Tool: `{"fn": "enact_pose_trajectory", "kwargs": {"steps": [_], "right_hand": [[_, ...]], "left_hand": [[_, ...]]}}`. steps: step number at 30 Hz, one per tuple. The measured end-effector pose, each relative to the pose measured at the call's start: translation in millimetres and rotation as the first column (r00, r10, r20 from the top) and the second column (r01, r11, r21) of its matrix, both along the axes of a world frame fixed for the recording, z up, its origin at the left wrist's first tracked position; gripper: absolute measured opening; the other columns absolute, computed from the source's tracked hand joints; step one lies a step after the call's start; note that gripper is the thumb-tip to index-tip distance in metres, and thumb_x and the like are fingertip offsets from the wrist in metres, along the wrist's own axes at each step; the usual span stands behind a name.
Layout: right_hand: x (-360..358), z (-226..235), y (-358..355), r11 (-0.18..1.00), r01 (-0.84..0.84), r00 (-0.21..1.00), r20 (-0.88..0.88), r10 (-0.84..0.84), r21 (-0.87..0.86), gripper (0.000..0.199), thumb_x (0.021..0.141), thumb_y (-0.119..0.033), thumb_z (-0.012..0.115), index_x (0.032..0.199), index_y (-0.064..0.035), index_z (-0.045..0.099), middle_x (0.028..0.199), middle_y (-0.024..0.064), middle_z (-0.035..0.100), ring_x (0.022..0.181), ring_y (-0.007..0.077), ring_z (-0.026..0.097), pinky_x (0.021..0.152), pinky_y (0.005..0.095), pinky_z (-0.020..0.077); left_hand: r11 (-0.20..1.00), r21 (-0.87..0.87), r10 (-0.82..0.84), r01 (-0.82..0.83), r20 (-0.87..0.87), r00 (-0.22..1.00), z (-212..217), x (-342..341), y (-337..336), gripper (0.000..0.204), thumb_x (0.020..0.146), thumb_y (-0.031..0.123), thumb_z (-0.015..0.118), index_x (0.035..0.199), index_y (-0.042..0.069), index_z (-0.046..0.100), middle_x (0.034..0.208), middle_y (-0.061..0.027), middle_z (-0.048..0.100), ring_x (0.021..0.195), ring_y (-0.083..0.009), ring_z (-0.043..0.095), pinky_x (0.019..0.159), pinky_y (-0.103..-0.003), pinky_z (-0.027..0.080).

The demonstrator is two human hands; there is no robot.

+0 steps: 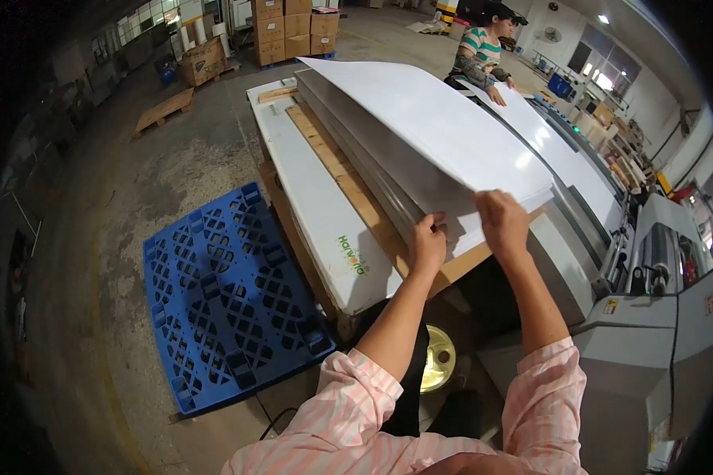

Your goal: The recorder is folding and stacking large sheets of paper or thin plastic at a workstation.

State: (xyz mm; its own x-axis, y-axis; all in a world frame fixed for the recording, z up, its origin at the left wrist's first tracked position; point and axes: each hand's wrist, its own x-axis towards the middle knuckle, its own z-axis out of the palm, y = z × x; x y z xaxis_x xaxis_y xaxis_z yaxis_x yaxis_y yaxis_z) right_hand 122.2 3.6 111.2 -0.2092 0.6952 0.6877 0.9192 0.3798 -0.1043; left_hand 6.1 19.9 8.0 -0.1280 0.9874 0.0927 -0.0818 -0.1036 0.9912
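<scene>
A large white sheet point(444, 119) lies over a stack of white sheets point(372, 166), its near left edge raised in a curve. My right hand point(501, 223) is closed on the near edge of this raised sheet. Lower and to the left, my left hand point(428, 244) is at the near end of the stack, under the lifted edge. Its fingers are curled together, and whatever they may pinch is hidden. A wooden batten point(333, 158) runs along the stack's left side, on a white board with a printed green and orange mark point(313, 198).
Left of the stack, a blue plastic pallet point(230, 293) lies on the floor. A grey machine point(610, 340) stands at right, with another white sheet point(562, 150) on its feed bed. Across it, a co-worker point(483, 55) touches that sheet. Cardboard boxes point(285, 32) stand behind; a yellow reel point(438, 360) is below me.
</scene>
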Motion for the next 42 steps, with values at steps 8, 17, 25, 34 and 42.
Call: {"fn": "enact_pose_trajectory", "kwargs": {"steps": [8,17,25,34,42], "right_hand": [[4.8,-34.8,7.1,0.951,0.103,0.979,0.199,-0.045,-0.292,0.025,0.084,-0.026,0.054,0.072,-0.0069,0.063,0.073,0.0098,0.062,0.070,0.0296,0.061,0.058,0.0413,0.0486],[-12.6,-13.1,4.9,0.889,0.001,0.999,0.034,0.017,-0.458,0.035,0.078,-0.040,0.062,0.078,-0.0061,0.069,0.072,0.0139,0.063,0.071,0.0307,0.061,0.062,0.0387,0.0489],[6.8,-20.3,28.4,0.673,-0.212,0.906,-0.400,-0.135,-0.709,0.032,0.074,-0.032,0.068,0.085,-0.0022,0.070,0.073,0.0110,0.066,0.067,0.0183,0.061,0.063,0.0310,0.0468],[1.7,-19.4,23.7,0.768,-0.089,0.946,-0.295,-0.133,-0.634,0.022,0.076,-0.025,0.067,0.077,-0.0024,0.067,0.070,0.0049,0.061,0.065,0.0188,0.056,0.059,0.0331,0.0437],[12.6,-27.7,13.3,0.970,-0.224,0.965,0.116,0.234,-0.094,0.024,0.073,-0.016,0.066,0.096,-0.0078,0.063,0.094,0.0059,0.061,0.085,0.0285,0.056,0.071,0.0376,0.0478]], "left_hand": [[0.987,-0.137,0.038,0.087,0.718,0.695,7.5,3.8,-4.1,0.063,0.090,0.024,0.050,0.140,0.006,0.018,0.088,-0.0086,0.055,0.077,-0.0183,0.056,0.068,-0.032,0.048],[0.976,-0.149,0.029,0.158,0.810,0.585,1.0,-4.4,1.7,0.023,0.091,0.024,0.045,0.098,0.002,0.050,0.088,-0.0098,0.057,0.081,-0.0208,0.060,0.066,-0.034,0.054],[0.988,-0.026,-0.087,0.151,0.715,0.694,3.2,-2.3,-0.2,0.036,0.086,0.006,0.054,0.117,-0.008,0.045,0.097,-0.0107,0.055,0.087,-0.0204,0.060,0.073,-0.033,0.054],[0.994,-0.103,0.042,0.030,0.627,0.778,7.7,3.3,-5.5,0.042,0.083,0.008,0.058,0.121,-0.003,0.042,0.095,-0.0092,0.055,0.081,-0.0163,0.058,0.067,-0.029,0.051],[0.999,-0.022,-0.033,0.045,0.402,0.915,14.6,2.6,-7.1,0.023,0.087,0.019,0.051,0.081,-0.002,0.059,0.069,-0.0017,0.053,0.060,-0.0084,0.048,0.052,-0.026,0.045]]}}
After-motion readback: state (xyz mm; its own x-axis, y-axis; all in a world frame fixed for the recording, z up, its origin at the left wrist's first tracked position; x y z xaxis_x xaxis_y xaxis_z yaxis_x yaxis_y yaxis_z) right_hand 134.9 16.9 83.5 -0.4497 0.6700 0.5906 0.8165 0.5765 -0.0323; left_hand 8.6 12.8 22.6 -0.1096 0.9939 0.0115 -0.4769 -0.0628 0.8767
